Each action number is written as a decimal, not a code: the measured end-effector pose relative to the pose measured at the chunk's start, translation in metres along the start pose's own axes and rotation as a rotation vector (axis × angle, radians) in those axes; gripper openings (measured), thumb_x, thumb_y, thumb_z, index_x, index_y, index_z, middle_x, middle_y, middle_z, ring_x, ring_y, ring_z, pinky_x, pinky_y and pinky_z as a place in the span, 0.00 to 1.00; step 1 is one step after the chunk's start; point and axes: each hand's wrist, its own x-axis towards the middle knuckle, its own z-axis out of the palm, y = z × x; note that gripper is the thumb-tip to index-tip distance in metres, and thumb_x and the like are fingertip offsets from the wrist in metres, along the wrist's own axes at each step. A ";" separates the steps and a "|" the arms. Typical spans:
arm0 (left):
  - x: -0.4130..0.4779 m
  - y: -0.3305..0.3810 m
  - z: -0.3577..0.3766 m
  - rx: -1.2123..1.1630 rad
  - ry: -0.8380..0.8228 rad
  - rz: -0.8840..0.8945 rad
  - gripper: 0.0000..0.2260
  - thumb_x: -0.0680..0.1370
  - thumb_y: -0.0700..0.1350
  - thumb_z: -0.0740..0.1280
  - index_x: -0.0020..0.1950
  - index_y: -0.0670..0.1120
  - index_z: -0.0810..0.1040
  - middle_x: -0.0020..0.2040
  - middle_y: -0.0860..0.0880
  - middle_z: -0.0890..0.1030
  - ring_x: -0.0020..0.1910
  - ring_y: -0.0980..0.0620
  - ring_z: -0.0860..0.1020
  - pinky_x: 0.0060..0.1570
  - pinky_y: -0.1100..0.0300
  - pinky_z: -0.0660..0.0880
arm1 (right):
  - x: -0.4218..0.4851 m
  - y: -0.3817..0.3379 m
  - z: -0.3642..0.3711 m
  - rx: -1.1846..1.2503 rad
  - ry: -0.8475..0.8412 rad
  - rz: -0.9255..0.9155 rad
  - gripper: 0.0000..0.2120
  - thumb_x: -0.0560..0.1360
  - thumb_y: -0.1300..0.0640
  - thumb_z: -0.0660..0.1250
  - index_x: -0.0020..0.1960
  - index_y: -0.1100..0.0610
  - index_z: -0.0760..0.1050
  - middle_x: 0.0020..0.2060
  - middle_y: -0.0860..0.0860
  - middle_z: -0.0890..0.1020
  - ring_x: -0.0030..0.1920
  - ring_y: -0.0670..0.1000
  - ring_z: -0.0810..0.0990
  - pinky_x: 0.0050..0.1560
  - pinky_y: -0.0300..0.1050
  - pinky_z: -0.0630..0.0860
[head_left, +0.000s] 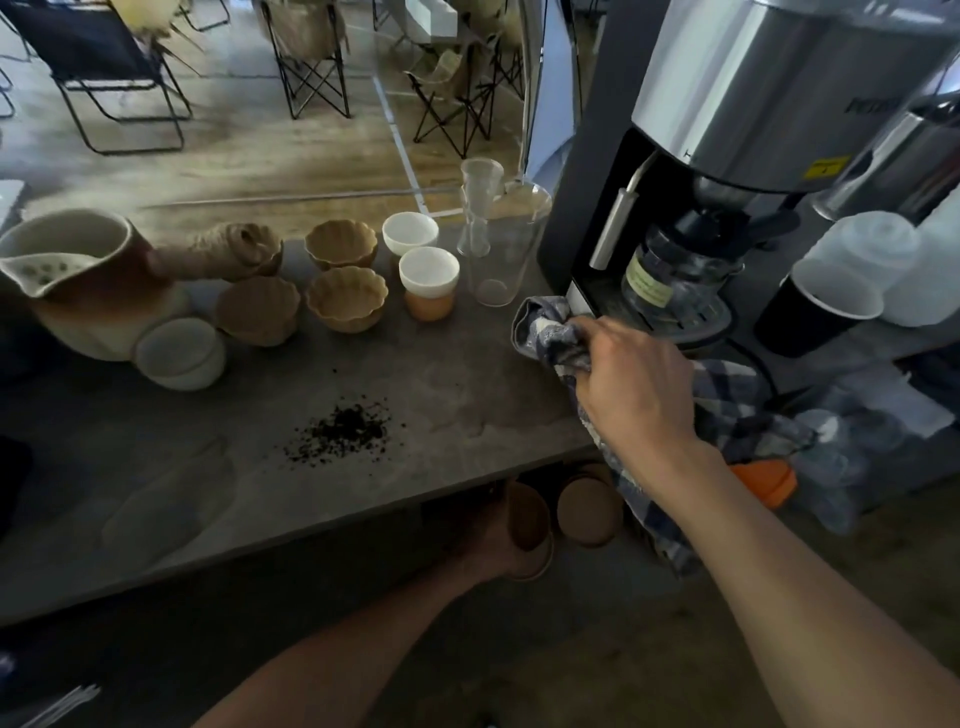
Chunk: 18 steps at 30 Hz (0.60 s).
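Observation:
My right hand (636, 379) grips a blue-and-white checked cloth (550, 335) and presses it against the lower front corner of a black and silver coffee grinder (727, 156). The cloth's tail hangs down over the counter edge. A small heap of dark coffee grounds (345, 428) lies on the grey counter (208, 493), left of that hand. My left hand (493, 540) is below the counter edge in shadow and holds a brown paper cup (530, 525) by its side.
A ceramic pitcher (78, 280), scalloped tan bowls (345, 296), white cups (428, 273) and clear glasses (498, 249) stand along the counter's back. A black paper cup (815, 312) and white containers sit right of the grinder. Folding chairs stand on the wooden floor beyond.

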 end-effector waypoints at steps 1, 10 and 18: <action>-0.002 -0.001 -0.002 -0.027 0.009 -0.008 0.44 0.70 0.52 0.78 0.79 0.48 0.58 0.74 0.49 0.69 0.73 0.49 0.68 0.70 0.54 0.66 | 0.001 -0.002 0.000 -0.003 0.000 0.018 0.18 0.76 0.57 0.68 0.66 0.50 0.75 0.51 0.50 0.84 0.46 0.59 0.83 0.36 0.47 0.73; -0.044 -0.015 -0.030 -0.093 0.149 0.113 0.35 0.63 0.54 0.80 0.64 0.65 0.66 0.64 0.58 0.77 0.64 0.59 0.74 0.62 0.63 0.71 | 0.012 -0.015 0.009 0.143 -0.024 0.013 0.20 0.75 0.59 0.68 0.66 0.49 0.75 0.53 0.50 0.83 0.48 0.59 0.83 0.40 0.48 0.75; -0.071 -0.015 -0.047 -0.155 0.215 0.098 0.33 0.62 0.53 0.82 0.61 0.65 0.70 0.61 0.60 0.77 0.60 0.66 0.74 0.60 0.69 0.72 | 0.025 -0.028 0.011 0.314 -0.207 -0.089 0.19 0.75 0.59 0.64 0.65 0.48 0.74 0.58 0.48 0.79 0.55 0.58 0.78 0.41 0.46 0.68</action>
